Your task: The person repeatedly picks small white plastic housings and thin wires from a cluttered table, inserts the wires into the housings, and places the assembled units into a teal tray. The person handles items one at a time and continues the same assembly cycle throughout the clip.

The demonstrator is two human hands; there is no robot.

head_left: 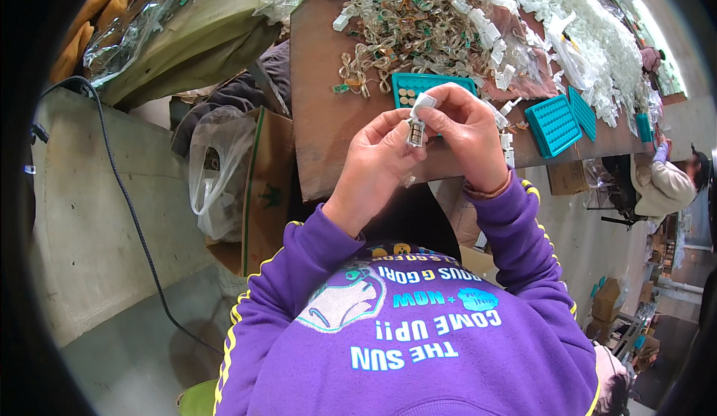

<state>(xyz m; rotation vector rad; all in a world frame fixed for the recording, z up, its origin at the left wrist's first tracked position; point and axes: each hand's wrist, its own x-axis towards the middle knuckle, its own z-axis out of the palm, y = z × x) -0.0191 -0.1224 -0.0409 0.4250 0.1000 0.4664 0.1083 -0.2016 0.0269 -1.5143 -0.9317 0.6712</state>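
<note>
Nearest us are the purple sleeves (523, 229), and beyond them our two hands meet over the table (321, 117). Our left hand (373, 158) has its thumb and fingers closed on a small white case (415, 134) with metal parts showing inside. Our right hand (464, 126) pinches a white piece (423, 102) at the case's upper end between thumb and forefinger; we cannot tell whether the two are joined. Just past our fingers lies a teal tray (449, 82) with round discs; farther back we see a heap of coiled wires (418, 31).

The left hand (377, 160) holds a small case (415, 134); the right hand (464, 126) pinches a white piece (423, 104), perhaps its lid, near a tray (448, 80).
</note>
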